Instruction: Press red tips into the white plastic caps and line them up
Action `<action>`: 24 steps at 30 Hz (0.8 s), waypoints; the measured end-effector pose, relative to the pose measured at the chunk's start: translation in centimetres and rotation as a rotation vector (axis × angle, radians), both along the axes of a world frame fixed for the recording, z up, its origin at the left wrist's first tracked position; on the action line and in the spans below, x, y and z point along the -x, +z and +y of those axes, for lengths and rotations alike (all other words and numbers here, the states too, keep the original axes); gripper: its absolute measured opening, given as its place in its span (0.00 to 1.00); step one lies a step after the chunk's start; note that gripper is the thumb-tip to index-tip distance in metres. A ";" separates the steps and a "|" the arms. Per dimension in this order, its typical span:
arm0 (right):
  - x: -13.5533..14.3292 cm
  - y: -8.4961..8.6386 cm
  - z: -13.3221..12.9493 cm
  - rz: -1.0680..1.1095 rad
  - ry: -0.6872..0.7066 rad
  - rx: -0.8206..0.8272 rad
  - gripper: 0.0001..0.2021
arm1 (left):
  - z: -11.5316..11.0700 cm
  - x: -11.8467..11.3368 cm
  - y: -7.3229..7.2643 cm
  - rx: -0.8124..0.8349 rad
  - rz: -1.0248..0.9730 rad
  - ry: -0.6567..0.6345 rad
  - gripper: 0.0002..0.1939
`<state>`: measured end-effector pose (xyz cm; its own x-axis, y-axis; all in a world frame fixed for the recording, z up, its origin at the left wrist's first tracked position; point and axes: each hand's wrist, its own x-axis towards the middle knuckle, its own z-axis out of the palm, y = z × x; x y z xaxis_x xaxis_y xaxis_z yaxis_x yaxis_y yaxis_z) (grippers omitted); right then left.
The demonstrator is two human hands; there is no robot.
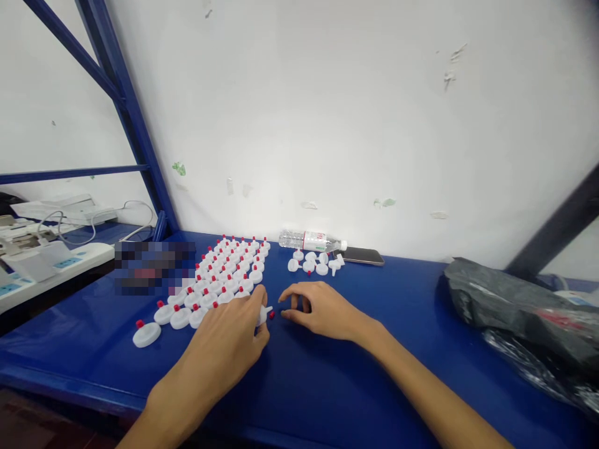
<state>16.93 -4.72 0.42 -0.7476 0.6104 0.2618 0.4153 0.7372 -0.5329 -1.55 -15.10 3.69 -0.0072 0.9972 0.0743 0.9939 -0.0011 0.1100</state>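
My left hand is closed round a white nozzle cap, whose bare tip points right between thumb and fingers. Just right of that tip a small red cap lies on the blue table. My right hand is beside it, fingers curved and apart from the thumb, with nothing between them. Rows of white caps with red tips stand to the left, partly hidden behind my left hand. Farther back, a loose group of white caps lies in mixed directions, with a few red bits among them.
A clear bottle lies against the wall, with a dark phone beside it. A grey plastic bag rests at the right. Power strips and cables are at the far left, near the blue metal frame.
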 end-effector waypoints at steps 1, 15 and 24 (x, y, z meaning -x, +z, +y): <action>0.4 -0.3 -0.2 -0.010 -0.007 -0.046 0.12 | -0.2 0.2 0.0 0.028 0.018 0.011 0.14; 1.4 -1.1 -0.2 0.114 0.071 0.101 0.04 | -0.8 0.9 -0.5 0.178 0.137 -0.073 0.17; 1.5 -1.2 -0.4 0.302 0.186 0.541 0.06 | -0.1 0.3 -0.2 0.188 0.143 -0.056 0.14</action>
<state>15.47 -5.12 -0.74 -0.7952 0.5824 0.1689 0.0799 0.3767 -0.9229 -1.84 -15.21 3.53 0.0457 0.9921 -0.1164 0.9984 -0.0494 -0.0288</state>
